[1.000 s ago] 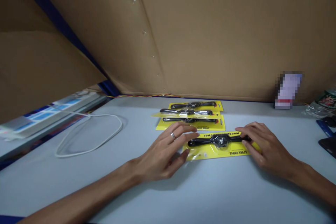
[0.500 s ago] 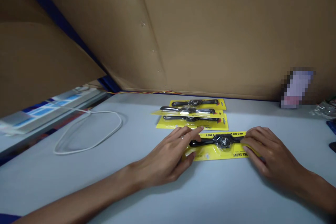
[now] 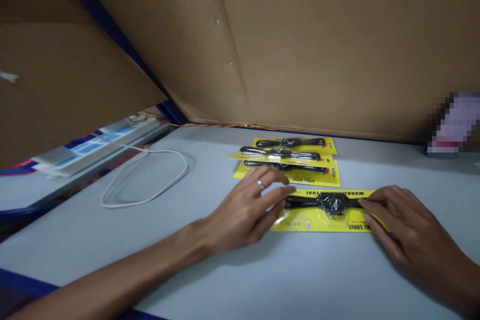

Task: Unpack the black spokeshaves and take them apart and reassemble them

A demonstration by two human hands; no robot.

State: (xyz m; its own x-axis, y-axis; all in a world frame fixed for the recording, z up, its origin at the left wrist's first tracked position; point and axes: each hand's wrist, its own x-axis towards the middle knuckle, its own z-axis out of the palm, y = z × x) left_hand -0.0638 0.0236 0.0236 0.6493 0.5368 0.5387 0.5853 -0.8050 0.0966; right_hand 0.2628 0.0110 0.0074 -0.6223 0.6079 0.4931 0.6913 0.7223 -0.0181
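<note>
A spokeshave (image 3: 332, 205) with black handles, sealed in clear plastic on a yellow card, lies flat on the grey table, its print upside down to me. My right hand (image 3: 408, 232) curls over the card's right end, thumb and fingers on it. At the other end is my left hand (image 3: 247, 210), a ring on one finger, its fingers bent and apart by the handle tip; that end is partly hidden. Just beyond lie several more carded spokeshaves, overlapping: a back one (image 3: 292, 143), a tilted one (image 3: 279, 153) and a front one (image 3: 285, 176).
A white cable (image 3: 144, 204) loops across the table (image 3: 210, 280) on the left. Past the left edge is a white and blue boxlike thing (image 3: 90, 147). A brown board (image 3: 318, 45) rises behind the table. A blurred-out upright object (image 3: 452, 127) stands at the back right.
The view has shifted, so the scene sits further right. My left fingers have drawn in and partly lifted off the card's left end. My right hand stays on the other end.
</note>
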